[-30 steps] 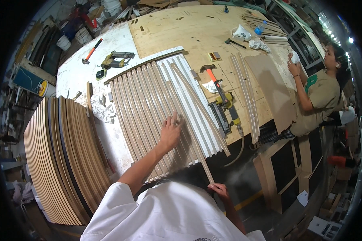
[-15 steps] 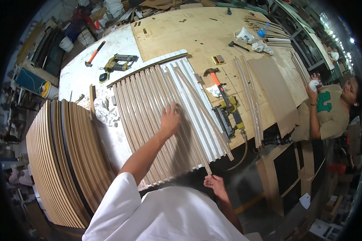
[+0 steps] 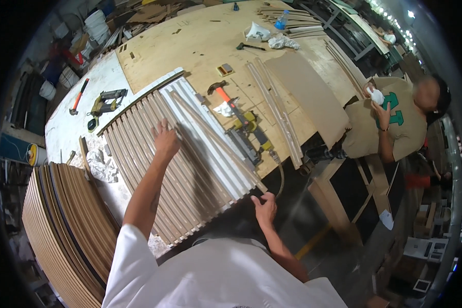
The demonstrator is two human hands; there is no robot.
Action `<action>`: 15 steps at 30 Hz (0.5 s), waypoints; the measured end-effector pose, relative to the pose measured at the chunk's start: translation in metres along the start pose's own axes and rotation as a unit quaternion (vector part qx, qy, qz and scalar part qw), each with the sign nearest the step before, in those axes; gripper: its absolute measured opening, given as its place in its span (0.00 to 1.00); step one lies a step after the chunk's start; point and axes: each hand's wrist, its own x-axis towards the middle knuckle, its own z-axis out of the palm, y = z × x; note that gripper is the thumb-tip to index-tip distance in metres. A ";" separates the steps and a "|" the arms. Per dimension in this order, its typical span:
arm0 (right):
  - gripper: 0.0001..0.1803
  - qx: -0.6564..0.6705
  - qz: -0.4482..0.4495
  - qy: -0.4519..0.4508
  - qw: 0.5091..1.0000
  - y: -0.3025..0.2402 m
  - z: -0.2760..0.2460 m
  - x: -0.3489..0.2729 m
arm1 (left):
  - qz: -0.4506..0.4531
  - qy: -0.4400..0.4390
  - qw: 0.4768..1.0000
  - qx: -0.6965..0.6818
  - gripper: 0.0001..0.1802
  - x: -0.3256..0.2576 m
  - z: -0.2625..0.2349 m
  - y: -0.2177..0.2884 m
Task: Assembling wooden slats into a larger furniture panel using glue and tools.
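My left hand (image 3: 167,140) lies with fingers spread on a row of narrow wooden slats (image 3: 133,137) set side by side on the table. Just right of the row, white grooved strips (image 3: 203,131) show. Across them, at a slant, rests a loose wooden slat (image 3: 216,137) whose near end juts past the table edge. Close by that end is my right hand (image 3: 265,209), thumb and fingers apart; whether a fingertip touches the slat is hard to make out.
Right of the slats lie a claw hammer (image 3: 222,92) and a nail gun (image 3: 250,134) with a hose. Another nail gun (image 3: 107,102) and hammer (image 3: 79,96) lie far left. Curved slatted panels (image 3: 69,220) stand at left. A co-worker (image 3: 390,115) holds something white at right.
The view has shifted right. My right hand has let go of the end of a slat in the row and moved over to the loose slat's near end. My left hand stays on the slats.
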 end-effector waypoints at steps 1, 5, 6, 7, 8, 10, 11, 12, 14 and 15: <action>0.24 0.047 0.029 0.014 0.998 -0.006 -0.013 0.008 | -0.012 0.025 0.999 -0.033 0.18 -0.013 -0.007 0.007; 0.13 0.003 -0.069 -0.107 0.992 0.000 -0.020 0.038 | -0.109 0.029 0.968 -0.225 0.06 -0.067 -0.019 0.037; 0.13 0.009 -0.074 -0.109 0.991 0.002 -0.021 0.045 | -0.132 0.029 0.951 -0.278 0.05 -0.082 -0.019 0.046; 0.10 0.030 -0.102 -0.141 0.984 0.001 -0.024 0.044 | -0.106 0.055 0.948 -0.296 0.05 -0.099 -0.013 0.049; 0.08 0.051 -0.131 -0.174 0.975 -0.001 -0.027 0.043 | -0.079 0.081 0.943 -0.313 0.06 -0.112 -0.007 0.052; 0.07 0.102 -0.150 -0.226 0.957 -0.020 -0.046 0.037 | -0.103 0.061 0.921 -0.372 0.09 -0.137 -0.016 0.062; 0.07 0.141 -0.133 -0.260 0.946 -0.028 -0.054 0.029 | -0.130 0.021 0.921 -0.367 0.08 -0.147 -0.021 0.063; 0.07 0.179 -0.116 -0.293 0.932 -0.034 -0.058 0.020 | -0.137 0.040 0.904 -0.403 0.07 -0.157 -0.008 0.060; 0.08 0.152 -0.162 -0.283 0.933 -0.012 -0.039 0.006 | -0.131 0.062 0.876 -0.459 0.06 -0.164 -0.007 0.064; 0.09 0.105 -0.195 -0.252 0.942 -0.003 -0.030 0.000 | -0.138 0.064 0.876 -0.458 0.06 -0.165 -0.007 0.062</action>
